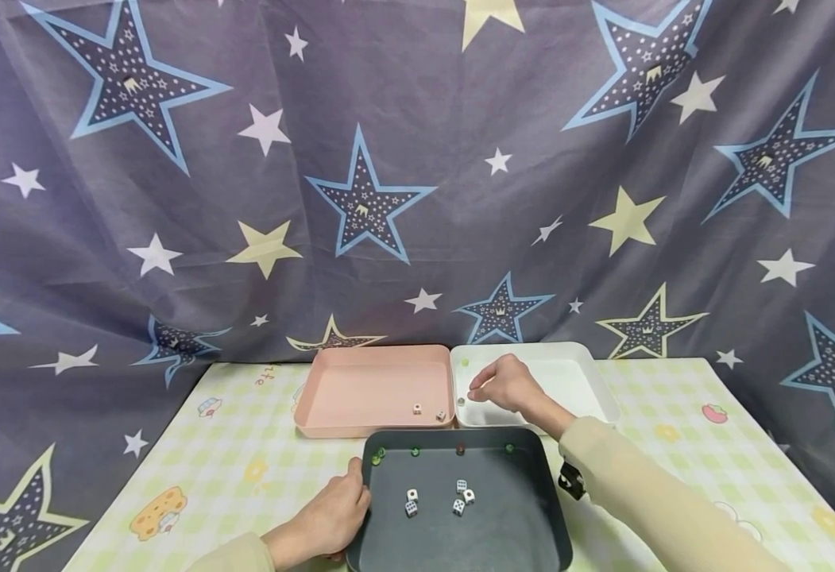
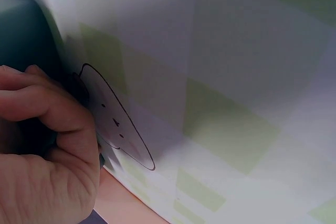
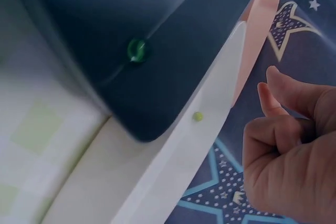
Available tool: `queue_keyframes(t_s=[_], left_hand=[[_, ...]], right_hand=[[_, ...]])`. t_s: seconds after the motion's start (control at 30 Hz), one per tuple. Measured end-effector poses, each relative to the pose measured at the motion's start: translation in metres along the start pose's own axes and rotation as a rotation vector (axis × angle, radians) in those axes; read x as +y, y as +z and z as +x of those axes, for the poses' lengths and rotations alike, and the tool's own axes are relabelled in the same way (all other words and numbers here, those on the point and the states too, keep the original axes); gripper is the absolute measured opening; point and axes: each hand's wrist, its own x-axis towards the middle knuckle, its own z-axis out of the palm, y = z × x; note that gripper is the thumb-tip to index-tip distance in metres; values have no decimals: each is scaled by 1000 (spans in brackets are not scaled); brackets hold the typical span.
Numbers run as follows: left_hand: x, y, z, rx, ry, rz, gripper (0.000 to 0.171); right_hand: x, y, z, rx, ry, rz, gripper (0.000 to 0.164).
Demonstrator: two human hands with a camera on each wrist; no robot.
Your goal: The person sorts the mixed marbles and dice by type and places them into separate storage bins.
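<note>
My left hand (image 1: pixel 331 512) grips the left wall of a dark grey tray (image 1: pixel 503 532), its fingers curled at the edge. Inside lie several white dice (image 1: pixel 458 507), several green marbles (image 1: pixel 509 448) along the far side and a red marble (image 1: pixel 460 449). Over the left part of a white tray (image 1: pixel 567 381) hovers my right hand (image 1: pixel 510 385). Its thumb and index finger stand slightly apart in the right wrist view, with nothing visible between them. Just left of its fingertips is a small clear marble (image 1: pixel 461 401); a yellow-green marble (image 1: pixel 465 362) lies farther back.
A pink tray (image 1: pixel 360 389) with two dice (image 1: pixel 417 409) adjoins the white tray's left side. Both stand behind the dark tray on a checked tablecloth (image 1: pixel 231 453). A star-patterned curtain (image 1: pixel 431 230) hangs right behind the table.
</note>
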Motion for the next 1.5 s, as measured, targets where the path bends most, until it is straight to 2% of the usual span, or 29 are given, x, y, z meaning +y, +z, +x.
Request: queue_keyframes(t_s=[0.27,0.47,0.57,0.73,1.0,1.5], left_hand=[[0,0,-1,6,6,-11,25],[-3,-1,0,-4,20,-12,27],[-4,0,1,-3,27,-13,21],[-2,0,0,3,37,-21,14],[-1,0,0,4,25,-17,13],[-1,0,0,7,31,-11,13]], right_hand=[[-10,2,-14,-27,-47,-7,6],[-9,4,-20,-32,-57,-4,6],[-7,5,-22,-34,-68,-10,7],[-6,11,-24,-54,-52,-7,9],[-7,20,-32,-94,-64,-13,12],[-10,34,-44,-172,-86,44,16]])
